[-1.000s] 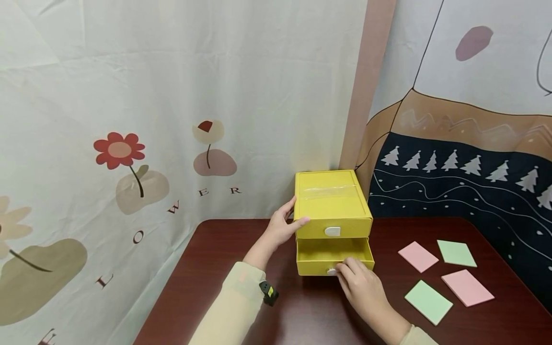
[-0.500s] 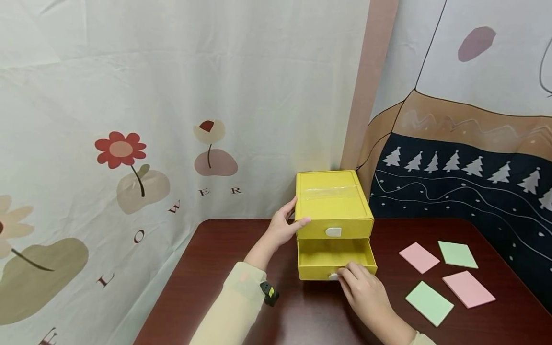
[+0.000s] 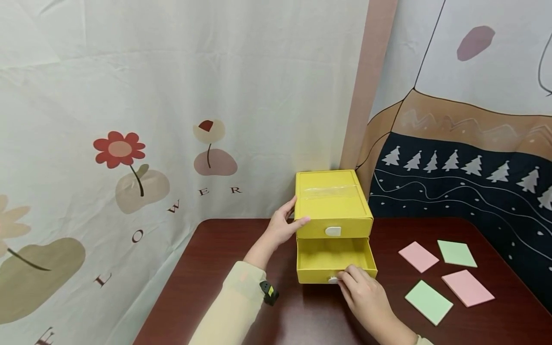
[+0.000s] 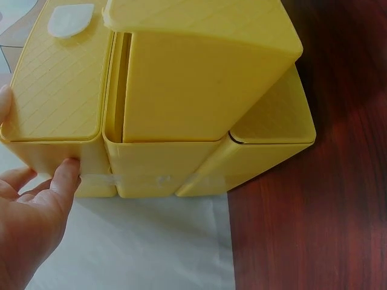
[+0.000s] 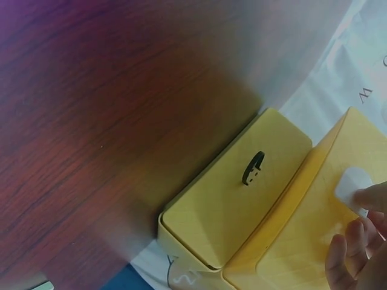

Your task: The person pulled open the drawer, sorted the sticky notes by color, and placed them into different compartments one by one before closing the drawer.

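Observation:
A yellow drawer box [image 3: 332,191] with three stacked drawers stands at the back of the table. Its middle drawer [image 3: 310,276] is pulled out toward me, and in the left wrist view its long side [image 4: 175,90] shows. My right hand [image 3: 364,297] pinches that drawer's white handle [image 5: 352,184] between thumb and fingers. At the box's left front corner, my left hand [image 3: 279,229] rests with extended fingers on the side and the thumb on the front. The top drawer's front [image 4: 60,78], with its own white handle, is flush with the box.
Two pink cards [image 3: 418,257] and two green cards [image 3: 429,302] lie on the dark red table [image 3: 215,287], right of the box. A black loop [image 5: 253,169] is on the bottom drawer's front. A printed curtain [image 3: 258,96] hangs behind.
The middle drawer has slid further out toward me, with my right hand moving along on its handle. My left hand has stayed against the box.

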The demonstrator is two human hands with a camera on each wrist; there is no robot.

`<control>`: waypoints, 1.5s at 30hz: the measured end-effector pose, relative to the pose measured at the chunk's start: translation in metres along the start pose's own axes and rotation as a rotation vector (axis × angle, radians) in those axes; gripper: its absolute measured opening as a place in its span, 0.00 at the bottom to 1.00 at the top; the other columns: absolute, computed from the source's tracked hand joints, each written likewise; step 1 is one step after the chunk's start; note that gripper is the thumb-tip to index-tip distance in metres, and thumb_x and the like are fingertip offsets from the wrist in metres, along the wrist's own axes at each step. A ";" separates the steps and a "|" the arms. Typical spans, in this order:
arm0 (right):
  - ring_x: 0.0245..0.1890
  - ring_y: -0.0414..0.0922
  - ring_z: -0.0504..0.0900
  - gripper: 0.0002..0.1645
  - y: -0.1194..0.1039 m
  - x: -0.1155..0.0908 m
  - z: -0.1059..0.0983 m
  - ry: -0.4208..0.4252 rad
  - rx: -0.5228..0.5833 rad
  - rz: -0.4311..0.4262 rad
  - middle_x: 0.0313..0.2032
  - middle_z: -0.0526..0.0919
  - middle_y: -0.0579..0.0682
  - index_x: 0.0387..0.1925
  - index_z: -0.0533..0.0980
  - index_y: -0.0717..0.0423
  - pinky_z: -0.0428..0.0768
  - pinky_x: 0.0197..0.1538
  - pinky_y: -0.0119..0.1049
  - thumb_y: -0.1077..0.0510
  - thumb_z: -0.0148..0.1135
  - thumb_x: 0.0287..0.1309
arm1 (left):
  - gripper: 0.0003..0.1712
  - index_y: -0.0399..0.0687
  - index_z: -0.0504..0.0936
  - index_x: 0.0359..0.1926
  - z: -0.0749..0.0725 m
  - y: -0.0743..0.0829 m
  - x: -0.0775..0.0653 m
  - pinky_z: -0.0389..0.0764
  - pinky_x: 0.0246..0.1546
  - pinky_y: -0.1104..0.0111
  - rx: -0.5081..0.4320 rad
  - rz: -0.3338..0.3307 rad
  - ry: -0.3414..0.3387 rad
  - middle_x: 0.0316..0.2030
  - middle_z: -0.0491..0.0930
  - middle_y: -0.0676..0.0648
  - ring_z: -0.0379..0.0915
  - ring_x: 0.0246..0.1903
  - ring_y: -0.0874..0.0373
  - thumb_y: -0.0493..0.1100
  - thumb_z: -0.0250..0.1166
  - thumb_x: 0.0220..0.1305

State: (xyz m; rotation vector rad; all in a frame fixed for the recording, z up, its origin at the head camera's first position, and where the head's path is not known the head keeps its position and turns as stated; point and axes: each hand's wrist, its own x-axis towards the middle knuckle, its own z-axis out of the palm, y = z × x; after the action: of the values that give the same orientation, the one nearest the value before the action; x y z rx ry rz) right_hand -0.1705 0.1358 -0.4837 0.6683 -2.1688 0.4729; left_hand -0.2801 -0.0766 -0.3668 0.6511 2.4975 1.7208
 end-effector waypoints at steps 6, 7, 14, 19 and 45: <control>0.27 0.37 0.70 0.04 -0.001 -0.001 -0.001 -0.002 -0.005 0.006 0.27 0.70 0.39 0.28 0.76 0.49 0.70 0.22 0.31 0.57 0.58 0.45 | 0.44 0.41 0.49 0.66 0.000 0.000 0.001 0.60 0.56 0.62 -0.007 -0.001 -0.003 0.64 0.53 0.45 0.51 0.61 0.55 0.47 0.63 0.54; 0.27 0.37 0.70 0.04 -0.001 -0.001 -0.001 -0.001 -0.005 0.006 0.27 0.70 0.39 0.28 0.76 0.49 0.70 0.22 0.32 0.57 0.58 0.45 | 0.44 0.42 0.49 0.66 0.000 0.000 0.001 0.60 0.56 0.62 -0.007 -0.002 -0.003 0.64 0.53 0.46 0.51 0.61 0.55 0.47 0.63 0.54; 0.26 0.37 0.69 0.05 -0.002 0.000 -0.002 0.000 0.004 -0.005 0.27 0.69 0.39 0.27 0.76 0.49 0.69 0.22 0.30 0.58 0.60 0.43 | 0.44 0.42 0.49 0.66 0.001 -0.002 0.001 0.60 0.57 0.62 0.003 0.001 0.004 0.64 0.52 0.45 0.51 0.61 0.54 0.47 0.63 0.54; 0.26 0.36 0.70 0.06 -0.002 0.001 -0.003 -0.008 -0.006 -0.007 0.26 0.69 0.38 0.28 0.76 0.49 0.69 0.21 0.30 0.59 0.61 0.42 | 0.44 0.43 0.49 0.66 0.001 -0.001 0.000 0.59 0.57 0.62 0.003 -0.008 0.005 0.64 0.52 0.45 0.51 0.61 0.55 0.48 0.63 0.54; 0.25 0.38 0.72 0.09 0.000 0.007 -0.015 0.044 -0.021 -0.012 0.29 0.72 0.40 0.30 0.78 0.49 0.71 0.21 0.33 0.51 0.55 0.48 | 0.43 0.41 0.49 0.66 0.001 0.001 -0.002 0.59 0.56 0.57 -0.019 0.008 -0.008 0.63 0.54 0.43 0.53 0.60 0.52 0.46 0.62 0.55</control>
State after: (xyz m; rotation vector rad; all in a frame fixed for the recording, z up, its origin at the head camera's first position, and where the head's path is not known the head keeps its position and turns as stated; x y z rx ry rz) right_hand -0.1650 0.1414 -0.4691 0.6531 -2.1242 0.4538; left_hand -0.2778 -0.0763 -0.3661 0.6669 2.4734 1.7387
